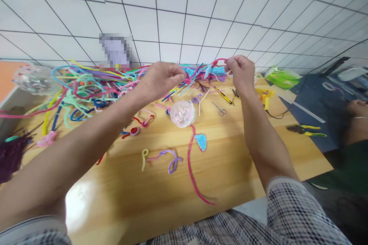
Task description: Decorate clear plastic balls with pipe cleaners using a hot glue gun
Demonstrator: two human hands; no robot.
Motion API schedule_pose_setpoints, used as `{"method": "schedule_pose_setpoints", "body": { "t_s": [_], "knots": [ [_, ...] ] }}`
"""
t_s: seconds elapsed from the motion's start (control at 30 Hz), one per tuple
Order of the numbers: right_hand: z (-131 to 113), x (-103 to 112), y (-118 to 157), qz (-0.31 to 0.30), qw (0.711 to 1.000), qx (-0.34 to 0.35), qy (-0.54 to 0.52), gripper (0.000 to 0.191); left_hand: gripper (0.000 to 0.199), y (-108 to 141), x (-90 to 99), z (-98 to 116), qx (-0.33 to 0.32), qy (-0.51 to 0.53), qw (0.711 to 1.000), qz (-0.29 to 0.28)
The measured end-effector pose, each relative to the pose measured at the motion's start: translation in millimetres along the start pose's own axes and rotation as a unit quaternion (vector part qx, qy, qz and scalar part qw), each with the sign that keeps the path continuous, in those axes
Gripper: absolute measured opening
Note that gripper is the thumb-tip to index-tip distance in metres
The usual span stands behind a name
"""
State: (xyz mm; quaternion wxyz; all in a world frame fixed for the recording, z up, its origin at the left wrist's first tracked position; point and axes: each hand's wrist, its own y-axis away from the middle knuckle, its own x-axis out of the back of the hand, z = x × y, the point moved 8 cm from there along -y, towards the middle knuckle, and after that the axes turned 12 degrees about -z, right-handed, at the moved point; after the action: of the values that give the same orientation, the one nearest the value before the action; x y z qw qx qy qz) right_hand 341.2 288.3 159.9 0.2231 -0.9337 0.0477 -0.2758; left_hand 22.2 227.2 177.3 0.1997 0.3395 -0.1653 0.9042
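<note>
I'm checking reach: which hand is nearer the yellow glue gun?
Right. The right hand is just left of the yellow glue gun; the left hand is much farther left, by the pipe cleaner pile.

My wooden table (230, 183) is brightly lit, with a hard white glare low on the left and soft shadows under my arms. The wide view bends and stretches toward the edges, the right side looks dim and smeared, and a patch by the tiled wall (169, 26) is pixelated.
</note>
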Motion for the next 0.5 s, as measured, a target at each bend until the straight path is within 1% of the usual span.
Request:
{"method": "schedule_pose_setpoints", "body": {
  "t_s": [0.07, 0.1, 0.2, 0.23, 0.27, 0.37, 0.4, 0.5],
  "knots": [
    [-20, -2, 6, 0.001, 1.000, 0.018, -0.018, 0.027, 0.019, -20, -13.0, 1, -0.013, 0.057, 0.998, -0.003],
    [-32, -3, 10, 0.004, 0.999, 0.026, -0.018, 0.028, 0.023, -28, -18.0, 2, -0.024, 0.086, 0.996, 0.002],
    [-72, -8, 27, 0.011, 0.998, 0.058, 0.005, 0.030, 0.050, -41, -31.4, 9, -0.058, 0.177, 0.982, 0.006],
    [-85, -11, 32, 0.008, 0.997, 0.068, 0.016, 0.029, 0.052, -43, -35.6, 12, -0.067, 0.203, 0.977, 0.000],
    [-97, -13, 37, 0.005, 0.997, 0.076, 0.025, 0.029, 0.048, -43, -38.8, 15, -0.073, 0.224, 0.972, -0.003],
    [-121, -20, 49, -0.008, 0.995, 0.094, 0.041, 0.028, 0.014, -37, -43.0, 19, -0.058, 0.269, 0.962, 0.001],
    [-126, -21, 51, -0.012, 0.994, 0.100, 0.046, 0.028, 0.011, -33, -43.8, 20, -0.047, 0.290, 0.956, -0.001],
    [-134, -24, 55, -0.028, 0.992, 0.107, 0.066, 0.026, 0.017, -19, -45.2, 22, -0.037, 0.364, 0.930, -0.028]
  ]
}}
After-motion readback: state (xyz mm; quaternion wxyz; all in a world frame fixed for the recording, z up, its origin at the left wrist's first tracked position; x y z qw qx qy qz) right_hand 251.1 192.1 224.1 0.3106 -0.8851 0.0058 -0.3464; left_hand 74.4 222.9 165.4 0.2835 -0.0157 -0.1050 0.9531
